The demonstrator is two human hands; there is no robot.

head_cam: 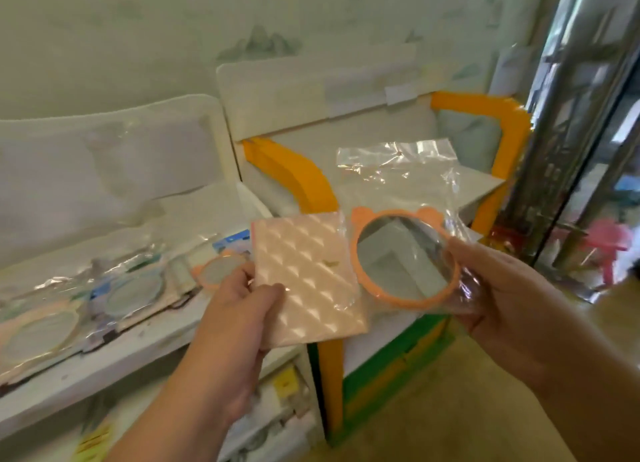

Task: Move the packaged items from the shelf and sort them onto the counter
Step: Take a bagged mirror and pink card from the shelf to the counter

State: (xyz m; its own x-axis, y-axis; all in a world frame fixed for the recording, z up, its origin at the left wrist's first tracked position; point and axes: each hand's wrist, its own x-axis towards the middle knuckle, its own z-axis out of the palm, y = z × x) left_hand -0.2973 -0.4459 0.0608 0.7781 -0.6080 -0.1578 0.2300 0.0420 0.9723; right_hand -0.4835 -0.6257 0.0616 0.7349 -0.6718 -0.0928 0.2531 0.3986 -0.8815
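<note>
Both forearms come up from bottom edge, 2 hands in view, each holding 1 pkg. Left hand grips a pink quilted square pack at its lower-left corner, thumb on top, fingers curled under; pack is tilted, in clear wrap. Right hand pinches the right rim of a round orange mirror w/ 2 small ears on top, inside a clear plastic bag whose loose top stands up above the mirror. The 2 held items sit side by side, edges just about touching, in the air above the gap between shelf and counter.

On the white shelf at left: row of bagged mirrors lying flat. I count approx 3 round ones: a peach-framed mirror far left, a pale-framed mirror in the middle, a small orange mirror just behind left hand's knuckles. Blur and glare on the wrap make exact count unsure. Blue-printed pkg peeks out behind the last one.

White counter w/ orange trim sits behind the held items. Lower shelf shows yellow tags, contents too blurred to tell. Metal door frame at right, pink stool beyond it.
</note>
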